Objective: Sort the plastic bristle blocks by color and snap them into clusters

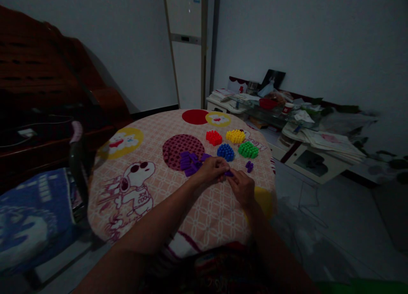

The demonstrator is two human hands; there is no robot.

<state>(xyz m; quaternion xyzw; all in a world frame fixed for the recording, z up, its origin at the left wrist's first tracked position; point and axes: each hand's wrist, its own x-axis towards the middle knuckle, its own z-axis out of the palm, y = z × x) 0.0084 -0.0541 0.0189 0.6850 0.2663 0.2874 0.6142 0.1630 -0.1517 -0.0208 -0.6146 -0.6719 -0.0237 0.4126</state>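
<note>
My left hand (211,169) and my right hand (242,186) meet over the table, fingers pinched on a small purple plastic piece (228,173) between them. Much of that piece is covered by the fingers. Just left of my left hand lies a loose pile of purple pieces (189,163), long and rounded. A small purple cluster (249,166) sits apart, right of my right hand. Beyond the hands stand knobbly clusters of like pieces: red (213,137), yellow (235,136), blue (225,152) and green (248,149).
A patterned pink tablecloth (178,213) covers the round table. To the left are a chair with a blue cover (38,221) and a dark wooden bench (41,72). A low cabinet (309,158) on the right bears papers, a cup (287,108) and plastic bags.
</note>
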